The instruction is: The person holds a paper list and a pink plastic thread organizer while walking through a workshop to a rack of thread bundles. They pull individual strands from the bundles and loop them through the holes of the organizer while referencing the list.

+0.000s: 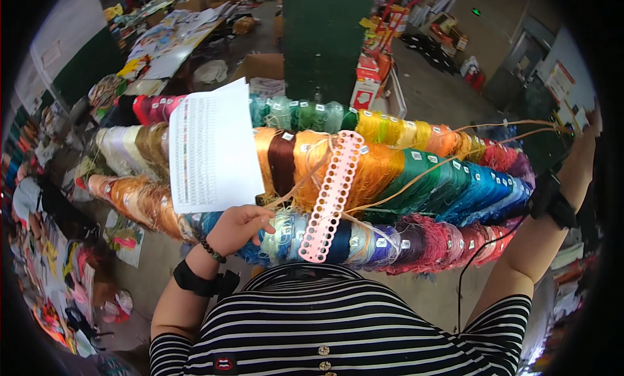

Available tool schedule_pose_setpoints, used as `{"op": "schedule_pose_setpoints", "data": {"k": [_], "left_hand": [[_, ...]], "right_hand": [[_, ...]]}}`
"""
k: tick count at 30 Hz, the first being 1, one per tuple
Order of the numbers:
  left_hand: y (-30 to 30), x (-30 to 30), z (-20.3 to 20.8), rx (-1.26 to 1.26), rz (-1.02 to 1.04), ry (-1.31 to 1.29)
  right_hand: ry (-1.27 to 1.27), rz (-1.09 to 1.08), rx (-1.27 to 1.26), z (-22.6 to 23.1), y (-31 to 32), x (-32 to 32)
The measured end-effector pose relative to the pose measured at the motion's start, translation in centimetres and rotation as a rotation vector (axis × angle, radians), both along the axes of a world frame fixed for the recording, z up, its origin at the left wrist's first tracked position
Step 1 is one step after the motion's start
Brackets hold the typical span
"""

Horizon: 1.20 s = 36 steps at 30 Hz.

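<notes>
Striped shirt (pixel 338 324), two hands, left (pixel 237 228) gripping one paper sheet (pixel 211 152), one pink perforated strip (pixel 331 194)

We see craft workshop, like big warehouse. Rows of thread bundles (pixel 390 174) in many colours hang in front of us. Long tables (pixel 170 41) hold piles of pictures. Cardboard boxes (pixel 260 65) sit on grey concrete floor (pixel 435 83). Big green pillar (pixel 325 41) stands behind.
</notes>
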<state>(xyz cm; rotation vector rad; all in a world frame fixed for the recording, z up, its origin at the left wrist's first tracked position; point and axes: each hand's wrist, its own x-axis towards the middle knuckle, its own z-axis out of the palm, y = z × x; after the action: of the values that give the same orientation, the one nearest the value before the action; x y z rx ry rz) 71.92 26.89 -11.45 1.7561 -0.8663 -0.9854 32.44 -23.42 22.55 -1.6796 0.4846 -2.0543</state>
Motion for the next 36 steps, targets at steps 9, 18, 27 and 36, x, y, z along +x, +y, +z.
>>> {"op": "schedule_pose_setpoints", "data": {"k": [9, 18, 27, 36], "left_hand": [[-11.3, 1.0, 0.8, -0.116, -0.029, 0.116], [-16.9, 0.9, -1.6, -0.190, 0.146, 0.252], [-18.5, 1.5, -1.1, -0.330, 0.086, 0.217], [-19.4, 1.9, -0.1, -0.327, -0.029, 0.191]], "right_hand": [[0.891, 0.575, 0.419, -26.4, 18.9, 20.7], [0.780, 0.746, 0.763, -35.6, 21.4, 27.0], [0.696, 0.878, 0.892, -36.0, 20.2, 27.4], [0.905, 0.605, 0.618, -34.7, 20.2, 27.5]]}}
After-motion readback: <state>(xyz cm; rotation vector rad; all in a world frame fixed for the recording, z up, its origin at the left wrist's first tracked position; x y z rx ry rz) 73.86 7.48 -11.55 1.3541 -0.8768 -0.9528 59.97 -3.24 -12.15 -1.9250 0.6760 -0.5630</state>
